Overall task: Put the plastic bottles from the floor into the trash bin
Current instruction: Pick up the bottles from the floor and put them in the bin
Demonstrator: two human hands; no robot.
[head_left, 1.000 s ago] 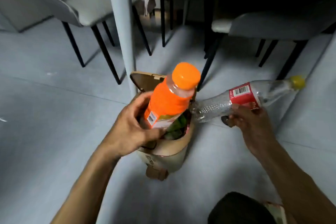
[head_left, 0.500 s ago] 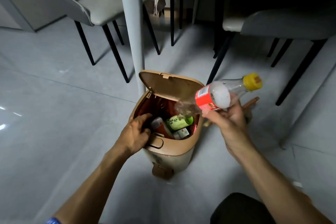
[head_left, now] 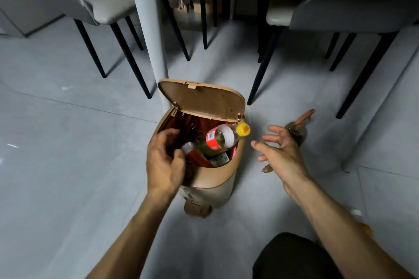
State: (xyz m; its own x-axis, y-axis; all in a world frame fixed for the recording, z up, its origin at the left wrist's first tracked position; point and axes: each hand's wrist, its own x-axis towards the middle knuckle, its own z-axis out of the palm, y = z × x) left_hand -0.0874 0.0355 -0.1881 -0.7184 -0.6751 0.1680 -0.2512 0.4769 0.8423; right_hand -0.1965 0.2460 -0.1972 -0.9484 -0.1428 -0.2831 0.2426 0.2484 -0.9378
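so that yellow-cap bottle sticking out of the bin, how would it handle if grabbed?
The yellow-cap bottle looks nearly empty and clear, so probably light. Thin plastic would likely dent under the fingers. It leans on the trash bin rim, cap outward, so a nudge might tip it.

Bottle label [head_left: 215,140]: red, small white barcode patch, no readable words.
Trash bin [head_left: 210,179]: faint front print, too blurred to read.

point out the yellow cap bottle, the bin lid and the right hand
yellow cap bottle [head_left: 221,139], head view, on its red label
bin lid [head_left: 204,101], head view, on its inner face
right hand [head_left: 282,154], head view, on the palm
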